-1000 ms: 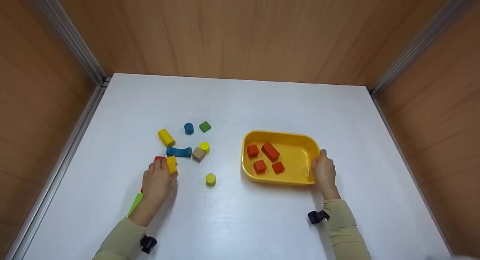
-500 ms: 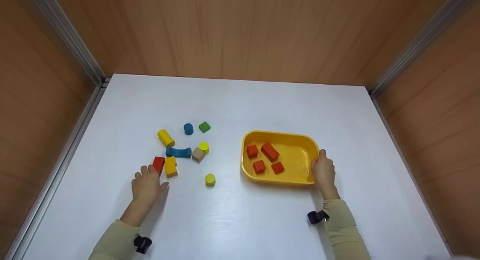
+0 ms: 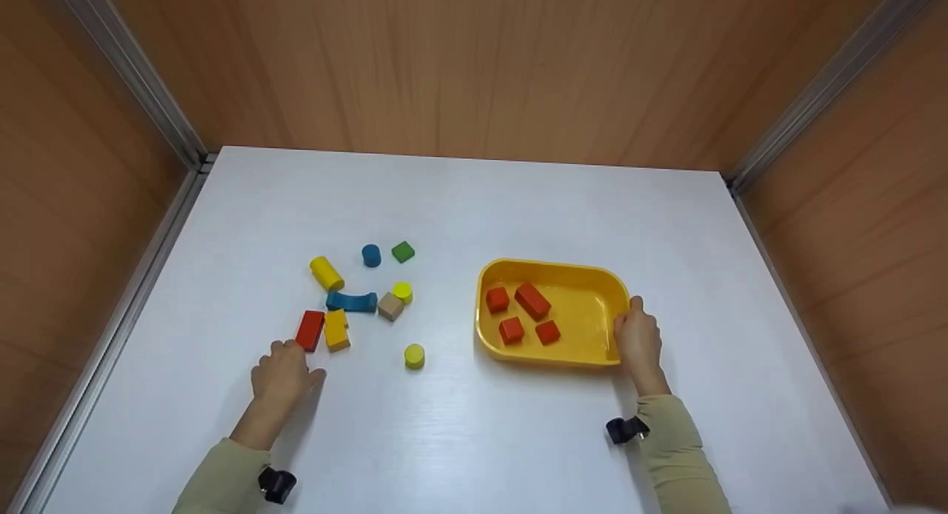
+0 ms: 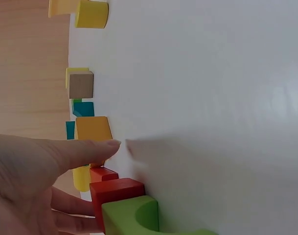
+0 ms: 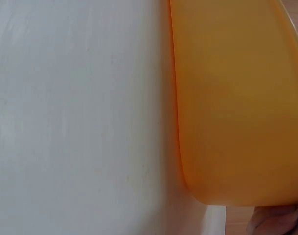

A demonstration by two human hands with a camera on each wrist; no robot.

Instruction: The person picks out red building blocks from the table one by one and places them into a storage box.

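Observation:
My left hand (image 3: 281,375) is low over the table at the left, thumb stretched out to the side and fingertips right at the near end of a red block (image 3: 310,330). In the left wrist view a second red block (image 4: 117,190) and a green arch block (image 4: 131,218) lie beside the fingers; from the head view the hand hides both. A yellow-orange notched block (image 3: 337,332) is just right of the first red block. My right hand (image 3: 639,344) grips the right rim of a yellow tray (image 3: 585,277), where several red blocks (image 3: 532,301) lie.
Beyond the left hand lie a yellow cylinder (image 3: 326,273), a curved blue block (image 3: 352,301), a blue cylinder (image 3: 372,255), a green cube (image 3: 403,252) and a plain wooden cube (image 3: 390,306). One short yellow cylinder (image 3: 415,356) stands nearer. Wooden walls (image 3: 459,69) enclose the table.
My left hand has drawn back toward me and a little left, uncovering the red block and the yellow-orange notched block. The right hand and the tray stay put.

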